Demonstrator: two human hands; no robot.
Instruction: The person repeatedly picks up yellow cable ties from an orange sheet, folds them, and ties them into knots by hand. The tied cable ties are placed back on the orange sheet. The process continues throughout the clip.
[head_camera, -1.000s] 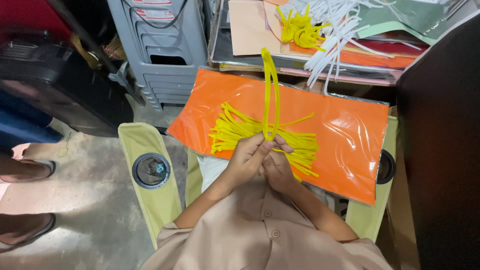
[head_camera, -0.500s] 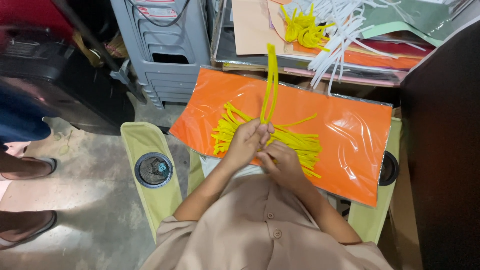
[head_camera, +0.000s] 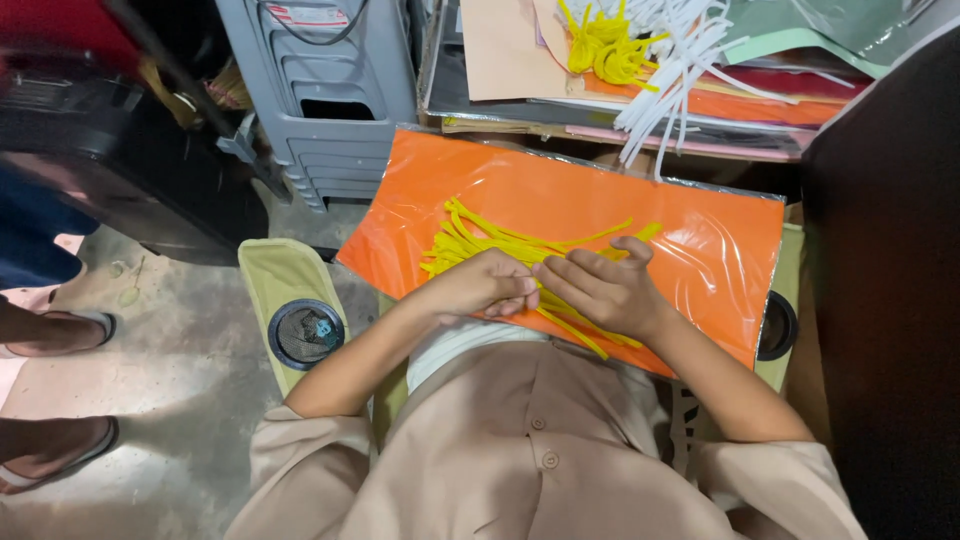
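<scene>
Change: since the earlier frames your hands have come down; the yellow strips that stood upright between them now lie flat with the rest.
Left hand (head_camera: 485, 285): your fingers are curled over the near end of the yellow strips (head_camera: 520, 250), touching them; whether they pinch one you cannot tell.
Right hand (head_camera: 600, 285): just beside the left, fingers loosely spread and resting on the strips, gripping nothing that shows.
Strips: a loose fan near the middle of the orange sheet (head_camera: 690, 230), toward its near edge.
Sheet: glossy, lying across your lap and the green chair (head_camera: 275, 275).
Behind: grey plastic stools (head_camera: 325, 95), and a stack of coloured paper (head_camera: 640, 100) with more yellow and white strips on it.
</scene>
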